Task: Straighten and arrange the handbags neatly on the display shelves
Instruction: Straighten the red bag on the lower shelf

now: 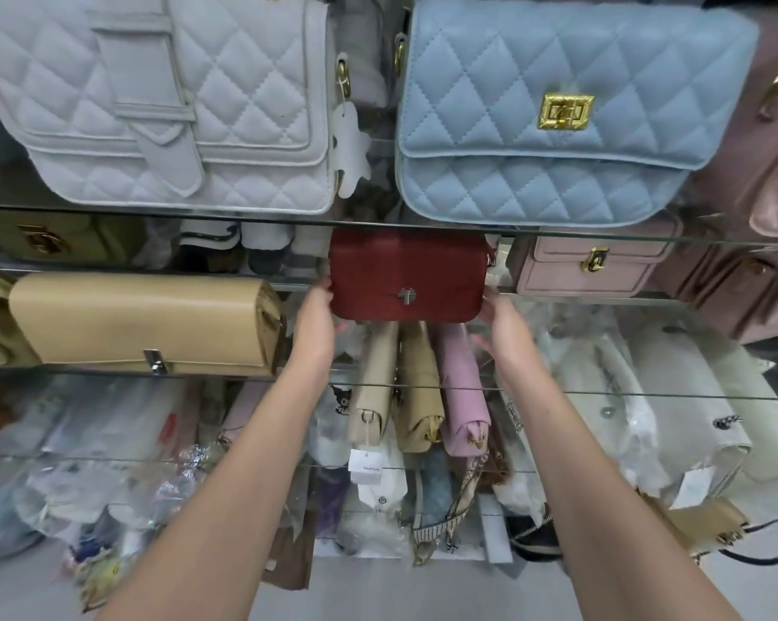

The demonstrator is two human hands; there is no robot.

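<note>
A small dark red handbag (407,273) with a silver clasp sits at the middle of the second glass shelf (602,297). My left hand (316,313) grips its lower left corner and my right hand (496,313) grips its lower right corner. The bag faces me, roughly upright. Beside it on the left lies a beige clutch (145,322), and a pink bag (595,262) stands on the right. On the glass shelf above rest a white quilted bag (163,100) and a light blue quilted bag (561,109) with a gold lock.
Lower glass shelves hold beige and pink bags (416,396) stacked on edge and many plastic-wrapped bags (646,396). A pink backpack (763,181) hangs at the far right. An olive bag (42,237) sits behind at the left. Pale floor shows at the bottom.
</note>
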